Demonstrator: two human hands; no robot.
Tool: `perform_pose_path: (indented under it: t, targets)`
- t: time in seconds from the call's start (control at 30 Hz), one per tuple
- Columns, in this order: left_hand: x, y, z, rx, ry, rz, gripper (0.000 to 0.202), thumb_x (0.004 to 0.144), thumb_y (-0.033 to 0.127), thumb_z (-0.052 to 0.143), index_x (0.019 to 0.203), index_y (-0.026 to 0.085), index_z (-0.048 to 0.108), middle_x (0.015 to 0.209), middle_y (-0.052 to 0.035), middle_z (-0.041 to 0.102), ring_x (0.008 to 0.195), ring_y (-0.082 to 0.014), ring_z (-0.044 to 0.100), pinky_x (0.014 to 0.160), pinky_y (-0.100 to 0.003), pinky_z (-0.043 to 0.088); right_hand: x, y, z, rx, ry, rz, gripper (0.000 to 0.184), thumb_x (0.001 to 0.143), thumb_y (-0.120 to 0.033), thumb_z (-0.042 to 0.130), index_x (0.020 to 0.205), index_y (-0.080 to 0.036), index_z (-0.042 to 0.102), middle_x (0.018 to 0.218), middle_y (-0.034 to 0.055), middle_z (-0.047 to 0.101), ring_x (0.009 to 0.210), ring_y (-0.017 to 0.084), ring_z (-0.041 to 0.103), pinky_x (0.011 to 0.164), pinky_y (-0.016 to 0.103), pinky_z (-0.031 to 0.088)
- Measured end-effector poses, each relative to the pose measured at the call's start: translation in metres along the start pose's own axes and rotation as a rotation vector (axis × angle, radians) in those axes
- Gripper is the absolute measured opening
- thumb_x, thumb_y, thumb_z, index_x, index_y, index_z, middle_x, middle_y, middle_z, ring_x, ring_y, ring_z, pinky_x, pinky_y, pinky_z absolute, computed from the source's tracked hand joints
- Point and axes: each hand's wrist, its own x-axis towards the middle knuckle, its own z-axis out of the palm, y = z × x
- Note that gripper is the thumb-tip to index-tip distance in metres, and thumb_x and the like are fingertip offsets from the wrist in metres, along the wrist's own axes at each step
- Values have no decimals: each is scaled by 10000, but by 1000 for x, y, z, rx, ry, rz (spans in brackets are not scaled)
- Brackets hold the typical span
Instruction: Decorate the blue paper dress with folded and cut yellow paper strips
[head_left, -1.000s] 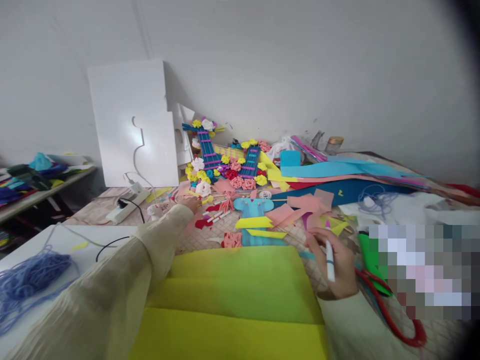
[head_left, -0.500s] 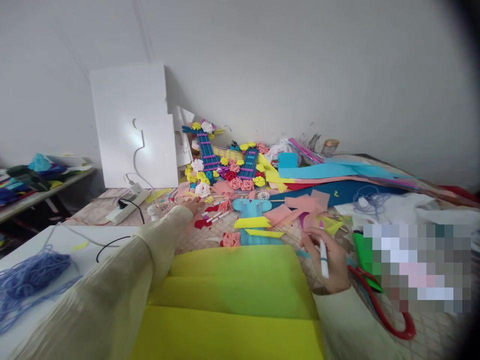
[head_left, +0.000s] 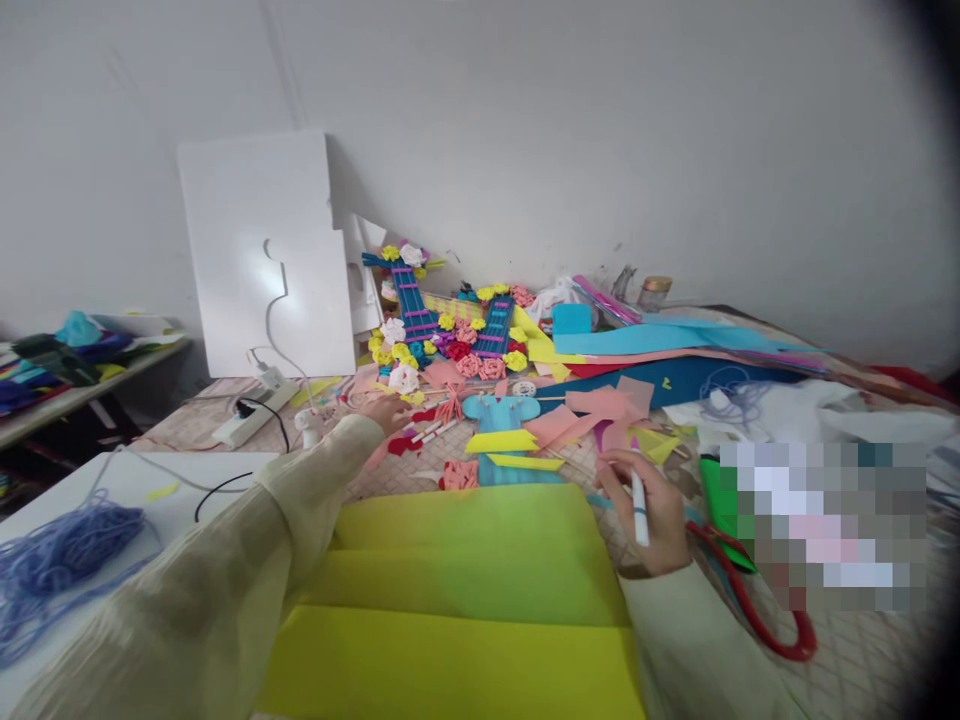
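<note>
My left hand reaches forward over the table, fingers stretched out near several white-and-pink pens and a red paper scrap. My right hand is closed round a white marker with a pink tip, resting at the right edge of a stack of yellow-green paper sheets. Just beyond the sheets lies a light blue paper shape with yellow strips across it. Pink paper pieces lie beside it.
A white foam board leans on the wall. Blue ladder crafts with paper flowers stand behind. A power strip, blue yarn, a red cable and large blue and pink sheets lie around.
My right hand with the marker has shifted slightly left and away. My left hand stays stretched near the pens. The view has drifted a little.
</note>
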Motion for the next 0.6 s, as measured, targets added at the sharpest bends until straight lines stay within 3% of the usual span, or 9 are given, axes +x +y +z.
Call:
perform_pose_path:
  t: [0.17,0.33,0.47,0.6]
  targets:
    - [-4,7,-1,-144,-47,4,275,828,300,500,1053,144,524,1044,-72,560,876,-180,564,740,-383,481,-1,-1,0,58,6,22,214,757,-376,560,861,-188,561,640,19,590,591,175,566,567,307,460]
    - [-14,28,-32,-332,72,62,254,832,303,494,1019,136,534,981,-60,577,818,-162,574,705,-359,488,3,-4,5,370,61,100,261,808,-398,469,970,-201,522,655,-7,560,494,126,481,477,271,407]
    - [-46,73,-77,-523,199,201,221,822,329,489,921,145,562,862,-43,613,754,-135,577,685,-301,489,11,-20,2,543,66,136,316,810,-449,393,915,-203,561,480,-66,361,390,97,335,380,234,293]
    - [-98,127,-120,-679,220,375,179,790,315,509,857,168,588,843,-33,643,737,-122,586,670,-238,482,1,-71,-11,724,-43,47,333,803,-455,392,940,-216,581,519,-58,319,425,97,344,405,244,316]
